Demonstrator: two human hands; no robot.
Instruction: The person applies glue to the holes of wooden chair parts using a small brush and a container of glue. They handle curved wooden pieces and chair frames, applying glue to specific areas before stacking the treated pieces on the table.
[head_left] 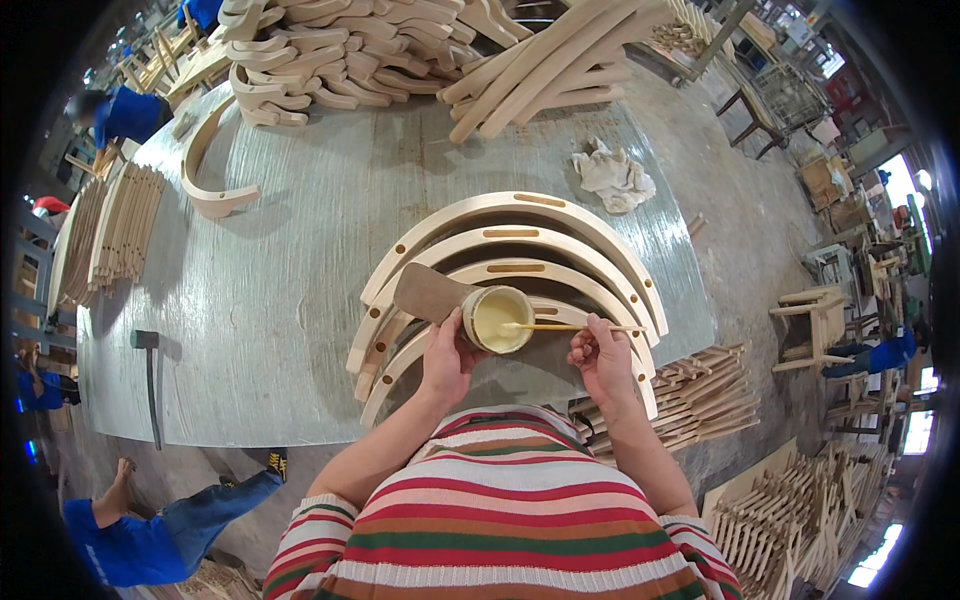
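Note:
My left hand (pixel 450 360) grips a round cup (pixel 527 338) of pale yellow paste, probably glue, from its left side. A flat brown piece (pixel 432 293) sticks out from the cup's left; whether it is joined to it I cannot tell. In my right hand (pixel 603 358) is a thin wooden stick (pixel 565 327), pinched between the fingers. Its coated tip is inside the cup, at the paste. Beneath and beyond both hands lie several curved wooden rails (pixel 510 236) in nested arcs, with dark round holes and long slots in their edges.
The grey-green table (pixel 300 340) bears a heap of curved wooden parts (pixel 350 60), long wooden bars (pixel 550 65), a crumpled white cloth (pixel 612 175), one loose curved piece (pixel 205 200) and a mallet (pixel 147 385). Wood stacks (pixel 690 395) stand by the right edge. Other people in blue work around.

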